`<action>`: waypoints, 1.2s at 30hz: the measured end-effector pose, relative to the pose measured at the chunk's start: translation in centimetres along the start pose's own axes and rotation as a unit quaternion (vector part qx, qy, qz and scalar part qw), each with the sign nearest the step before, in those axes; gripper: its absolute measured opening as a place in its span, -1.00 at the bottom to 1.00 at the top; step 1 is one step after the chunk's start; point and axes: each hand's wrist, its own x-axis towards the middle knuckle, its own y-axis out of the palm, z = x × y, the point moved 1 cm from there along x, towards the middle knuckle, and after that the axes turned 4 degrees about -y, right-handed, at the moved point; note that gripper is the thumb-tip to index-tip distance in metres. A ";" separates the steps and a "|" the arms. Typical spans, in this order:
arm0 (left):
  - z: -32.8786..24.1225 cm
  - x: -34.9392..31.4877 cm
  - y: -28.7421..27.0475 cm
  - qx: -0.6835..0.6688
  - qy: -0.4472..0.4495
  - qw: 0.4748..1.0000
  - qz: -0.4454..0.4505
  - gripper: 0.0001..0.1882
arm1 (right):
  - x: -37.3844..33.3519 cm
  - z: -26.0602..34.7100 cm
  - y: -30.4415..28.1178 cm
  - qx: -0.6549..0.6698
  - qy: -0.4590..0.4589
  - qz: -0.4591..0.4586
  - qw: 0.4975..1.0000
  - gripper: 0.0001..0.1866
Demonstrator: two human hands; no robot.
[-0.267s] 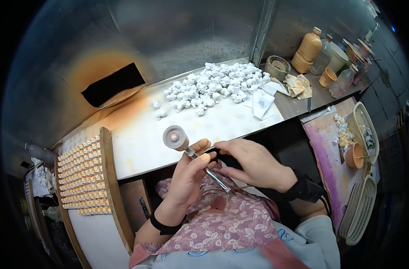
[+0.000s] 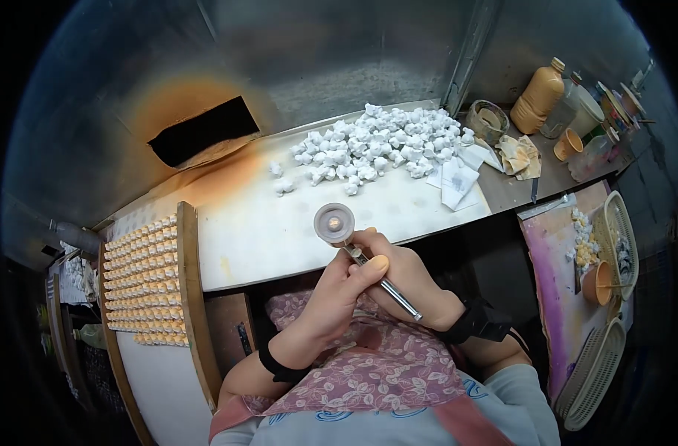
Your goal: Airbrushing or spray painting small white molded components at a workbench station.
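Over the front of the white board, I hold a silver airbrush [image 2: 400, 296] with a round paint cup [image 2: 334, 223] tilted up at its far end. My left hand [image 2: 331, 296] grips its body, the thumb lying across it just behind the cup. From the other side, my right hand [image 2: 407, 275] is closed around the same spot, its palm under the handle. Its fingertips are partly hidden behind the airbrush and my left thumb. A heap of small white knobbly pieces [image 2: 383, 145] lies beyond my hands.
To the left, a wood-edged tray [image 2: 188, 282] carries rows of orange-tinted pieces [image 2: 142, 282]. At the back right stand a peach-coloured bottle [image 2: 538, 97], a glass jar [image 2: 487, 121] and a paper cup [image 2: 568, 145]. Baskets [image 2: 595, 372] are on the right. The metal back wall has a dark opening [image 2: 203, 132].
My left hand has carried the airbrush to the right. My right hand, apart from it before, has come in and closed around it. The whole view has shifted slightly.
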 end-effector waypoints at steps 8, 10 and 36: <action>-3.9 3.7 -5.8 0.369 0.180 0.898 -0.159 -0.38 | 0.5 -1.0 -4.2 0.112 0.048 -0.108 0.987 -0.72; -6.7 4.4 -9.0 0.511 0.265 0.764 -0.292 -0.44 | 0.8 -1.3 -5.5 0.153 0.046 -0.161 0.974 -0.74; -2.2 10.1 -9.2 0.574 0.227 0.728 -0.298 -0.45 | 3.7 -2.3 -7.0 0.300 0.039 -0.271 0.914 -0.69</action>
